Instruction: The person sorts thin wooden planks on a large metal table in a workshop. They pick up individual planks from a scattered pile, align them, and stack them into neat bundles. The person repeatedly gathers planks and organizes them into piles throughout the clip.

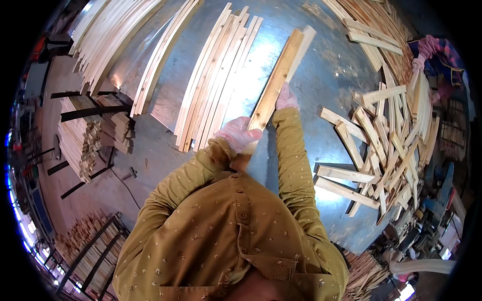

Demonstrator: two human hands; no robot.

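Above the metal counter (334, 67), the left hand (238, 134) grips a wooden plank (277, 79). The right hand (286, 97) clasps its right side farther up.

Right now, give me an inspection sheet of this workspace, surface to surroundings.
Surface: bluish-grey worktop, scuffed toward the upper right.
Job's things: brown-toned wooden strip, aslant between the hands; paler strips lined up to its left.
Clutter: jumbled short wood pieces at right.
Hands: both gloved; left hand grips the strip's near part; right hand at its right edge, grip partly hidden.
Cables: thin dark cable, lower left.
Surroundings: stacked wood at left; co-worker's pinkish sleeve, upper right.
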